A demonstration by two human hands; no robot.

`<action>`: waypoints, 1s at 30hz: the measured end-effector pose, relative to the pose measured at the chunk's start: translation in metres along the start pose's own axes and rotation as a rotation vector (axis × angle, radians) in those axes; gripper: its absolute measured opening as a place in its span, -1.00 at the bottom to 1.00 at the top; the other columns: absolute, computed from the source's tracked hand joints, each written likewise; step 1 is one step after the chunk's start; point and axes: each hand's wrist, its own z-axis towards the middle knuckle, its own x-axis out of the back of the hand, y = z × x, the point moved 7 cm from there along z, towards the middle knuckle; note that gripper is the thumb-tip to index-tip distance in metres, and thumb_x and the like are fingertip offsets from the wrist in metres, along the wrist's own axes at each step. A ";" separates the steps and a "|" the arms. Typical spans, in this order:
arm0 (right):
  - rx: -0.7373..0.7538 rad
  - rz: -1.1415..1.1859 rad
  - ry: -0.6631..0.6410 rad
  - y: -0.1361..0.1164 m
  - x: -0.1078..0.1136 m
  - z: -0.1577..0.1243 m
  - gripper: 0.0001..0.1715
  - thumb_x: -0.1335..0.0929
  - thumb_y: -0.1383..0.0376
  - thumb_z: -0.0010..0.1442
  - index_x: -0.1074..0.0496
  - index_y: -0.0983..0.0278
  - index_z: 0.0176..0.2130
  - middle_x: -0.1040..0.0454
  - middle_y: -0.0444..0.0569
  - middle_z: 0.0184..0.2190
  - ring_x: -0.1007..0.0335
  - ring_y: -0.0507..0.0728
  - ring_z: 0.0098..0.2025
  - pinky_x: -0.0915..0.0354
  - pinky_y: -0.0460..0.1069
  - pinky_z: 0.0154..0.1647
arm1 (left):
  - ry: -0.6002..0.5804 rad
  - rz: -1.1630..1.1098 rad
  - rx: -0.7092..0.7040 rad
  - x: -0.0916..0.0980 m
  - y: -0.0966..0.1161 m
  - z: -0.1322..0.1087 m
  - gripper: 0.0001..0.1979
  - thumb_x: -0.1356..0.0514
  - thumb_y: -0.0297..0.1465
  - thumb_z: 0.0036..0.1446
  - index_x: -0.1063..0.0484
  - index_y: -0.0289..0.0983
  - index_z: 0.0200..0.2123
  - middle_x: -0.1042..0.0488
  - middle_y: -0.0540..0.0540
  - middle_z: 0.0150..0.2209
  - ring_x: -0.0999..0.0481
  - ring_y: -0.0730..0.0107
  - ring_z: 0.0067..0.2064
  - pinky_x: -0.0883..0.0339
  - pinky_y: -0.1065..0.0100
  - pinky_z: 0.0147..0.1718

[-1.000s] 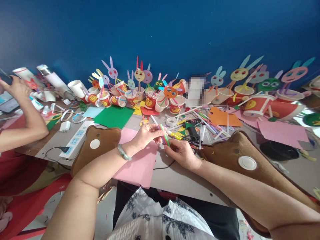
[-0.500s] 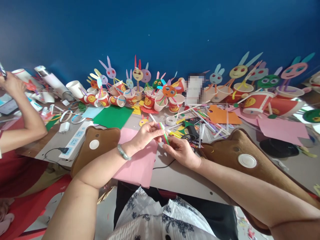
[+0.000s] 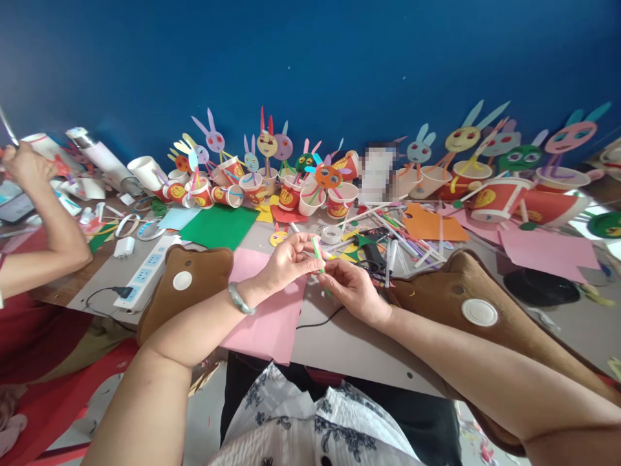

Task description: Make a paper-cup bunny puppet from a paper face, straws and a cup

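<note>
Both my hands meet over the near middle of the table. Between thumb and fingers, my left hand (image 3: 290, 264) pinches a small bundle of narrow coloured strips (image 3: 317, 252), green and white on the side that shows. My right hand (image 3: 353, 288) is closed at the bundle's lower end, fingertips against it; its inner fingers are partly hidden. Whether the strips are paper or straws I cannot tell. Under my left forearm lies a pink paper sheet (image 3: 264, 323). Just beyond my hands are a roll of clear tape (image 3: 332, 234) and a round yellow paper face (image 3: 278, 238).
Paper cups (image 3: 340, 200) with rabbit-faced paper figures line the blue wall. Loose strips and scraps (image 3: 412, 239) lie beyond my right hand. Brown cushions (image 3: 198, 278) flank my arms; a power strip (image 3: 148, 272) lies left. A co-worker's arm (image 3: 48, 226) is at far left.
The bundle has turned in my fingers: purple and orange showed before, now mostly green and white. My right hand has shifted slightly up. The co-worker's raised hand has moved a little.
</note>
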 end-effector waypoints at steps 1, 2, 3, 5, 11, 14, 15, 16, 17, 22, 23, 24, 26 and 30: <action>-0.012 0.007 0.026 0.003 0.001 0.000 -0.55 -0.39 -0.09 0.22 -0.41 0.24 -0.25 -0.42 -0.11 -0.49 -0.26 0.02 -0.53 -0.20 -0.07 -0.54 | 0.017 0.008 -0.021 0.001 0.000 -0.001 -0.42 -0.51 -0.21 -0.13 -0.30 -0.26 -0.14 -0.52 -0.02 -0.28 -0.53 0.49 -0.39 -0.45 0.42 -0.39; -0.022 0.007 0.052 0.005 0.003 0.000 -0.54 -0.40 -0.10 0.20 -0.39 0.24 -0.28 -0.41 -0.12 -0.49 -0.25 0.02 -0.53 -0.20 -0.07 -0.54 | 0.036 0.021 -0.043 0.003 0.000 -0.002 -0.43 -0.51 -0.22 -0.14 -0.28 -0.25 -0.17 -0.50 -0.01 -0.28 -0.53 0.48 -0.37 -0.45 0.42 -0.39; -0.030 0.002 0.075 0.008 0.004 0.000 -0.54 -0.41 -0.10 0.19 -0.37 0.23 -0.30 -0.40 -0.12 -0.50 -0.24 0.02 -0.53 -0.20 -0.06 -0.55 | 0.053 0.043 -0.067 0.004 0.002 -0.003 -0.45 -0.51 -0.23 -0.12 -0.26 -0.24 -0.21 -0.48 0.00 -0.29 -0.53 0.49 -0.35 -0.45 0.44 -0.39; -0.040 -0.021 0.097 0.010 0.006 0.001 -0.55 -0.43 -0.08 0.17 -0.33 0.22 -0.33 -0.37 -0.14 -0.52 -0.22 0.02 -0.54 -0.19 -0.06 -0.56 | 0.074 0.106 -0.121 0.005 0.006 -0.006 -0.52 -0.48 -0.24 -0.07 -0.25 -0.26 -0.29 -0.45 0.01 -0.31 -0.51 0.51 -0.34 -0.42 0.47 -0.38; -0.018 -0.107 0.099 0.006 0.007 0.000 -0.59 -0.43 -0.04 0.18 -0.33 0.22 -0.36 -0.36 -0.13 -0.51 -0.21 0.02 -0.53 -0.17 -0.05 -0.54 | 0.113 0.298 -0.189 0.005 0.015 -0.009 -0.66 -0.38 -0.21 0.09 -0.36 -0.30 -0.28 -0.45 -0.02 -0.32 -0.48 0.54 -0.38 -0.38 0.48 -0.42; -0.014 -0.123 0.092 0.004 0.007 -0.001 -0.61 -0.43 -0.02 0.18 -0.34 0.23 -0.35 -0.39 -0.10 -0.48 -0.22 0.03 -0.51 -0.19 -0.04 -0.51 | 0.138 0.328 -0.205 0.006 0.016 -0.009 -0.68 -0.32 -0.17 0.16 -0.37 -0.31 -0.33 -0.42 0.01 -0.42 -0.46 0.55 -0.44 -0.37 0.48 -0.45; -0.014 -0.123 0.094 0.003 0.007 -0.001 -0.61 -0.43 -0.02 0.18 -0.34 0.23 -0.34 -0.39 -0.10 -0.48 -0.22 0.03 -0.51 -0.19 -0.04 -0.51 | 0.135 0.321 -0.206 0.006 0.016 -0.008 -0.68 -0.29 -0.16 0.18 -0.38 -0.32 -0.34 -0.41 0.02 -0.44 -0.46 0.54 -0.45 -0.37 0.48 -0.45; -0.013 -0.124 0.096 0.003 0.007 -0.001 -0.61 -0.43 -0.01 0.18 -0.34 0.23 -0.34 -0.39 -0.10 -0.47 -0.22 0.03 -0.51 -0.19 -0.04 -0.51 | 0.127 0.306 -0.201 0.006 0.015 -0.008 -0.67 -0.27 -0.15 0.19 -0.38 -0.32 -0.34 -0.41 0.02 -0.46 -0.47 0.54 -0.46 -0.38 0.47 -0.45; -0.013 -0.123 0.097 0.003 0.007 -0.001 -0.62 -0.43 -0.01 0.19 -0.35 0.23 -0.34 -0.38 -0.10 -0.48 -0.21 0.03 -0.51 -0.18 -0.04 -0.51 | 0.117 0.289 -0.193 0.005 0.015 -0.008 -0.67 -0.26 -0.14 0.20 -0.39 -0.32 -0.34 -0.41 0.02 -0.47 -0.48 0.53 -0.46 -0.39 0.47 -0.45; -0.007 -0.122 0.087 0.002 0.006 -0.001 -0.62 -0.40 -0.01 0.21 -0.35 0.23 -0.33 -0.34 -0.13 -0.50 -0.18 0.02 -0.52 -0.15 -0.05 -0.52 | 0.103 0.278 -0.181 0.004 0.017 -0.009 -0.66 -0.24 -0.14 0.22 -0.37 -0.31 -0.40 -0.42 0.02 -0.50 -0.49 0.53 -0.46 -0.40 0.48 -0.44; -0.005 -0.127 0.087 0.002 0.006 -0.001 -0.62 -0.40 -0.02 0.21 -0.35 0.23 -0.33 -0.34 -0.13 -0.50 -0.18 0.02 -0.52 -0.14 -0.05 -0.53 | 0.107 0.281 -0.179 0.005 0.018 -0.009 -0.66 -0.23 -0.14 0.22 -0.37 -0.31 -0.40 -0.42 0.02 -0.50 -0.49 0.53 -0.46 -0.40 0.48 -0.44; -0.004 -0.134 0.088 0.003 0.007 -0.001 -0.62 -0.40 -0.02 0.21 -0.34 0.22 -0.33 -0.35 -0.13 -0.50 -0.18 0.02 -0.52 -0.14 -0.05 -0.53 | 0.110 0.282 -0.174 0.005 0.018 -0.010 -0.65 -0.23 -0.14 0.22 -0.37 -0.31 -0.40 -0.42 0.02 -0.51 -0.49 0.52 -0.46 -0.40 0.47 -0.44; -0.002 -0.141 0.090 0.004 0.007 0.000 -0.61 -0.41 -0.03 0.20 -0.33 0.22 -0.34 -0.35 -0.13 -0.50 -0.17 0.02 -0.53 -0.14 -0.05 -0.53 | 0.109 0.282 -0.166 0.004 0.018 -0.010 -0.65 -0.23 -0.12 0.22 -0.38 -0.31 -0.40 -0.42 0.02 -0.51 -0.49 0.52 -0.46 -0.40 0.47 -0.44; -0.003 -0.144 0.078 0.005 0.006 0.000 -0.61 -0.40 -0.02 0.21 -0.33 0.22 -0.34 -0.33 -0.15 -0.52 -0.18 0.02 -0.53 -0.15 -0.05 -0.52 | 0.132 0.299 -0.204 0.005 0.020 -0.010 -0.64 -0.29 -0.11 0.17 -0.37 -0.30 -0.42 -0.42 0.02 -0.50 -0.45 0.54 -0.47 -0.36 0.49 -0.47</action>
